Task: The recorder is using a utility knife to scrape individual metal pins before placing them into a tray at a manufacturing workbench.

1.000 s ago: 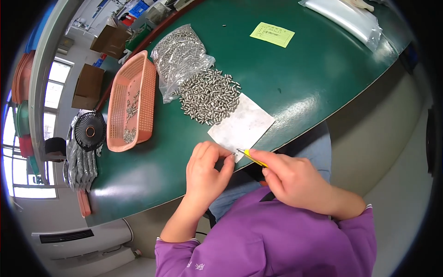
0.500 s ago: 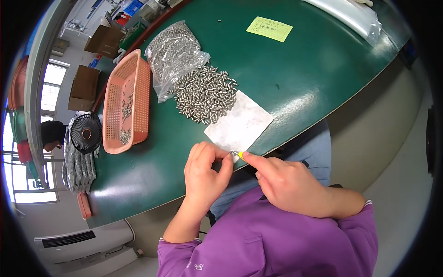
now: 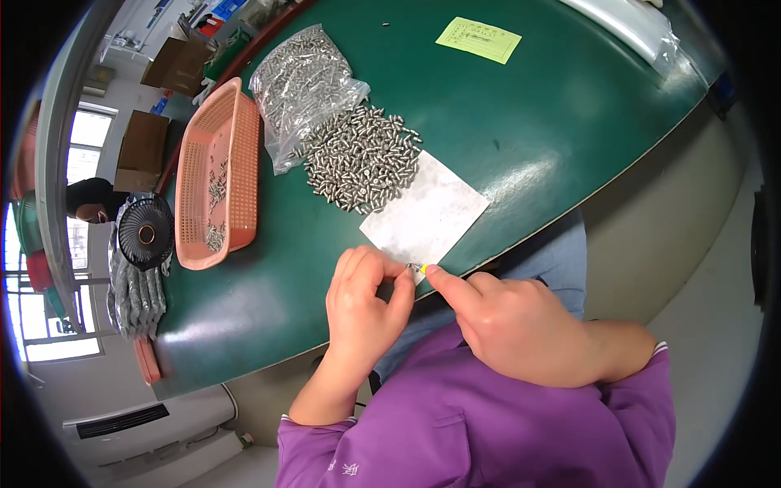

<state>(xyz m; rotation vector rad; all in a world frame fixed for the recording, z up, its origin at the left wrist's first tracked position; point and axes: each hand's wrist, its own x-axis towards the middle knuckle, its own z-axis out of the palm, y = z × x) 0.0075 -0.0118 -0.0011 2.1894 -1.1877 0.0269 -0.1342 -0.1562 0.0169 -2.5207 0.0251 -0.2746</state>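
In the right hand, yellow tool, mostly hidden

Bright windows break a seemingly white wall; the floor is greyish.

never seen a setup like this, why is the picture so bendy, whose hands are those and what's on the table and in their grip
There is no machine here: these are a person's own bare hands. The pictures come from a fisheye camera worn on that person's head, looking down, so straight edges curve toward the rim.

On the green table are a pile of small metal pieces, a clear bag full of similar pieces, a pink basket with a few inside, a white sheet and a yellow-green slip.

The left hand pinches a tiny metal part, too small to make out well. The right hand holds a yellow tool, mostly hidden by the fingers.
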